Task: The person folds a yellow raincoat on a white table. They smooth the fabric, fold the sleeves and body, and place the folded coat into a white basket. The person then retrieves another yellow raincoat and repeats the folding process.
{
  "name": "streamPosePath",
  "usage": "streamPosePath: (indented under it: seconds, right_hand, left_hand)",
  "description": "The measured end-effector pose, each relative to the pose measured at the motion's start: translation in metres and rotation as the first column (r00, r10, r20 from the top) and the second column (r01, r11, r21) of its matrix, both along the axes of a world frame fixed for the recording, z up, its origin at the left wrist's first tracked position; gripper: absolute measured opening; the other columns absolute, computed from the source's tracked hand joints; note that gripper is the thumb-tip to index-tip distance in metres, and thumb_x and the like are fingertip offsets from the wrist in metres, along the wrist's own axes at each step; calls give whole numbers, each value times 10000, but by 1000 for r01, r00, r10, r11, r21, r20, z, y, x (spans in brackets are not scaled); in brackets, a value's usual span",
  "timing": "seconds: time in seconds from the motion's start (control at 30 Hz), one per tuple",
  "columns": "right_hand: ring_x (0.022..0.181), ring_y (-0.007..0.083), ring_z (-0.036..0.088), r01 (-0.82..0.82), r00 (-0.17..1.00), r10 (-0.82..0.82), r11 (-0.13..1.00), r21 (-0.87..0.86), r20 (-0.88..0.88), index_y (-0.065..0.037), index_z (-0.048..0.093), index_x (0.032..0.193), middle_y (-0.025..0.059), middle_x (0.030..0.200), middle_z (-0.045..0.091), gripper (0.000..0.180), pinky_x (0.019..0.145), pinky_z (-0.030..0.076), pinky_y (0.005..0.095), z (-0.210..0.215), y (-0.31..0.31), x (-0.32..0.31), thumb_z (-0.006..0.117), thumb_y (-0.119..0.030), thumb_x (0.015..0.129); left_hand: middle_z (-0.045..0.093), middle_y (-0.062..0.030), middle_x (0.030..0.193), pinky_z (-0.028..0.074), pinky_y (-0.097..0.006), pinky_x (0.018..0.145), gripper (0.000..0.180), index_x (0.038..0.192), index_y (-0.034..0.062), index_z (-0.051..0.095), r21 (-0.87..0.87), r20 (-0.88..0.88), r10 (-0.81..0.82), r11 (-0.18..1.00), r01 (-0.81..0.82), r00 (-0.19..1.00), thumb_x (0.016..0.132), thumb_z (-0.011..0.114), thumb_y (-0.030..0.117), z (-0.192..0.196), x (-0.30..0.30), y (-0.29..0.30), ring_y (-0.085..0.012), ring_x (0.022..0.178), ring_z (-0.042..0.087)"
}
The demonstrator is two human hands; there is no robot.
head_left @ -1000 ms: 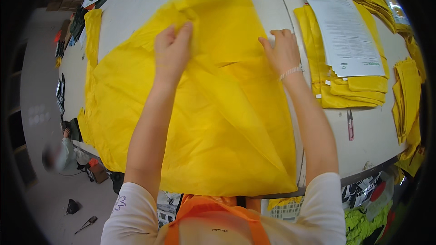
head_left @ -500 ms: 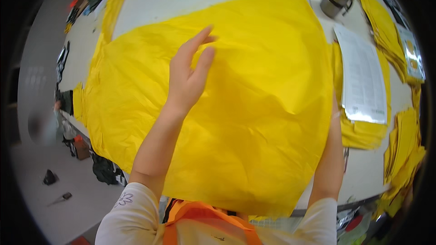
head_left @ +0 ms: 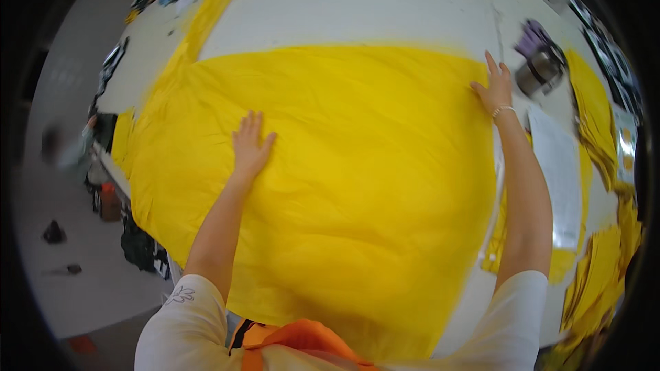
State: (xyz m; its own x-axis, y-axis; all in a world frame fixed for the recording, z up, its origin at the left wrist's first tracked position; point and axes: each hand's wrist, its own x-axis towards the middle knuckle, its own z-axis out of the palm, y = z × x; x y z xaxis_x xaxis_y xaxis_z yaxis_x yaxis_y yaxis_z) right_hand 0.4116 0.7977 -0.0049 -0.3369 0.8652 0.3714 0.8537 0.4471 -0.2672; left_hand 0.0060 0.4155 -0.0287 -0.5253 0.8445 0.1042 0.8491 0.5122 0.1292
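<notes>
A large yellow garment piece [head_left: 371, 158] of thin, slightly shiny fabric lies spread over the white table [head_left: 344, 7]. One long narrow yellow strip [head_left: 210, 14] runs from its far left corner toward the back. My left hand [head_left: 251, 147] lies on the left half of the fabric, palm down, fingers spread. At the far right corner, my right hand [head_left: 496, 88] is at the fabric's edge with its fingers apart. Neither hand grips anything that I can see. The near edge of the fabric hangs in front of my body, partly blurred.
A steel mug [head_left: 540, 71] stands at the right beside a purple cloth [head_left: 531, 38]. Below it a printed white sheet [head_left: 555, 178] lies on yellow fabric. Folded yellow pieces [head_left: 595, 278] are stacked along the right edge. Another person [head_left: 69, 148] is at the far left.
My left hand has come down flat onto the fabric, a little nearer and to the left. My right hand has moved from the right edge up to the far right corner. The fabric lies flatter.
</notes>
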Motion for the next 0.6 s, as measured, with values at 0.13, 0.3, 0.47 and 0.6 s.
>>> streamPosePath:
  seconds: [0.13,0.3,0.47,0.6]
  right_hand:
    - [929,330,560,-58,990,93,952,-300,104,-71,677,852,155,1017,574,230,838,451,388,-5,58,-20,675,-277,750]
    - [955,330,600,281,781,-177,956,-83,599,-37,643,950,156,978,615,296,797,489,396,-20,122,49,508,-296,897]
    - [986,321,541,-289,954,298,947,-142,43,13,571,995,150,1038,565,218,846,425,375,22,-33,-39,527,-177,897]
    - [1204,365,416,-638,750,657,748,-181,77,-18,508,1208,201,1241,497,436,1033,310,447,9,-193,-102,606,-215,832]
  left_hand:
    - [203,-99,1492,101,-531,1084,665,1418,157,283,-21,-14,1,1000,-2,1000,876,454,503,1,-2,0,-319,1371,168]
    - [187,-90,1498,92,-534,1083,690,1426,162,261,-31,1,-45,999,45,999,873,414,544,0,4,-8,-315,1372,166]
    - [184,-101,1497,102,-531,1084,717,1427,161,254,0,30,-39,999,39,999,864,388,585,6,4,-15,-314,1370,168]
    - [228,-111,1479,121,-505,1091,709,1404,140,305,66,135,-3,998,-5,991,847,470,545,2,8,-4,-317,1356,203]
